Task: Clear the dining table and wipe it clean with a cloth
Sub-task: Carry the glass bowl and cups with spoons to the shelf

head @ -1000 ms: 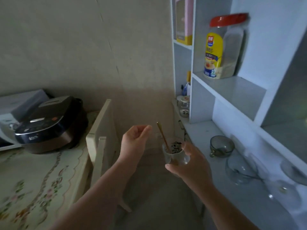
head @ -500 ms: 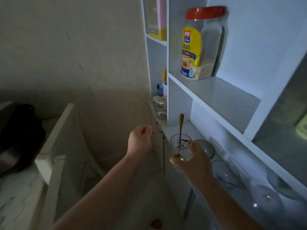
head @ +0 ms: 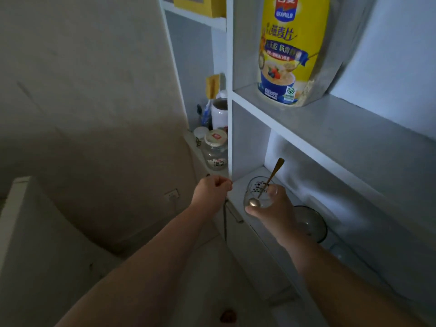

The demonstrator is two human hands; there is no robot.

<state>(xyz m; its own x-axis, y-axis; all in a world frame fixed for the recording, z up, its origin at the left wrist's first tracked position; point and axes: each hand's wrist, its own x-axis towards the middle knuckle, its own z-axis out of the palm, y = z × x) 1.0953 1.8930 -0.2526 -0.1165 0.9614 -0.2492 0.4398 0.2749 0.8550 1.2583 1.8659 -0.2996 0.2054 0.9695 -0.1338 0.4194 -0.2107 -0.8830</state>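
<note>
Hands with glass at white shelf.

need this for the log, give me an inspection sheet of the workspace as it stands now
surface: white shelf ledge, dimly lit
job's things: glass cup with a spoon standing in it, at the lower shelf opening
clutter: oatmeal jar on the shelf above; small lidded jar in the left bay; dark glass bowl on the ledge
hands: right hand grips the cup; left hand curled shut, holding nothing visible
cables: nothing seen
surroundings: beige wall with a socket
</note>
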